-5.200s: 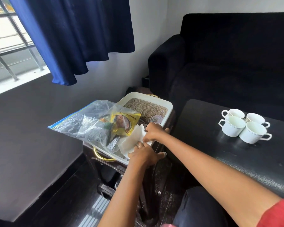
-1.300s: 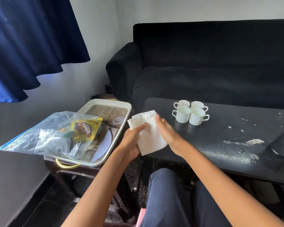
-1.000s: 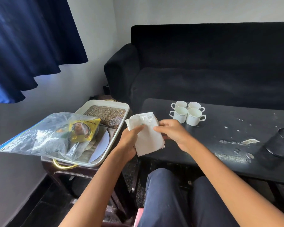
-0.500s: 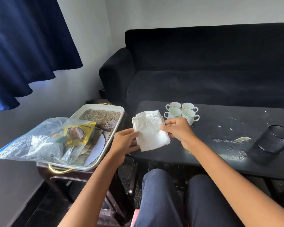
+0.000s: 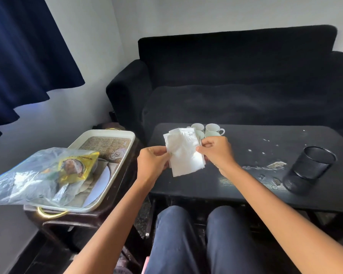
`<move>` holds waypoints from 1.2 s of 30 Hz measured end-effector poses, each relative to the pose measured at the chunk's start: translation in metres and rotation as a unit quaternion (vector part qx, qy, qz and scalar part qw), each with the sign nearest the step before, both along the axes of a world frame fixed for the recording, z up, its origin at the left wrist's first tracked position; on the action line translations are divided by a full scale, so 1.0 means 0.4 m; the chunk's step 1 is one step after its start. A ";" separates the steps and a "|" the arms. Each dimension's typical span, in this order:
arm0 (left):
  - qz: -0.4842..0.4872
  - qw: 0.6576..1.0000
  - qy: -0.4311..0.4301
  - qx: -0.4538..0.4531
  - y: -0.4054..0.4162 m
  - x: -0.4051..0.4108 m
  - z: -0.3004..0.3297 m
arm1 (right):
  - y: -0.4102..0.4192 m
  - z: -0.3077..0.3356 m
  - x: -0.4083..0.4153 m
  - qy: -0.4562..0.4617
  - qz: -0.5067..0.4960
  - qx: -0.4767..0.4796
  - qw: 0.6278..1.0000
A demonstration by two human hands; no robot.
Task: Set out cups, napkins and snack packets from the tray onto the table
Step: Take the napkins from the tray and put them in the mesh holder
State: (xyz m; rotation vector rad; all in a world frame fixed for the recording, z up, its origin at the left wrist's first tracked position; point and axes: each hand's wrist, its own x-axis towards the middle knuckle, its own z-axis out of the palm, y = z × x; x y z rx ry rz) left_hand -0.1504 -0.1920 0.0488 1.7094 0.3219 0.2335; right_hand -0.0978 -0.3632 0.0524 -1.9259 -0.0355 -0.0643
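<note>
A small stack of white paper napkins (image 5: 183, 152) is held upright above the near left part of the black table (image 5: 246, 194). My left hand (image 5: 153, 162) pinches its left edge and my right hand (image 5: 216, 153) grips its right edge. Behind the napkins several white cups (image 5: 213, 128) stand grouped on the table, partly hidden. On the left a cream tray (image 5: 125, 155) rests on a dark side stand; a clear plastic bag (image 5: 28, 178) with a yellow snack packet (image 5: 77, 169) lies across it.
A black mesh pot (image 5: 309, 169) stands on the table at the right, with crumbs and scraps (image 5: 273, 165) beside it. A black sofa (image 5: 236, 82) lies behind the table. A blue curtain (image 5: 24, 56) hangs at the left. My knees (image 5: 202, 234) are under the table's front edge.
Both hands lifted the napkins out of the tray and carried them rightward over the table. In the last half second the hands shifted slightly on the stack's edges.
</note>
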 end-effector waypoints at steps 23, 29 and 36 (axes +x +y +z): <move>-0.186 0.976 -0.084 0.082 -0.609 0.283 -0.009 | -0.534 -0.012 0.086 -0.067 -0.192 0.065 0.977; -0.239 0.956 -0.108 0.132 -0.784 0.372 -0.033 | -0.677 -0.059 0.129 -0.094 -0.281 0.097 0.950; -0.285 0.946 -0.077 0.132 -0.939 0.455 -0.088 | -0.791 -0.151 0.180 -0.084 -0.348 0.097 0.929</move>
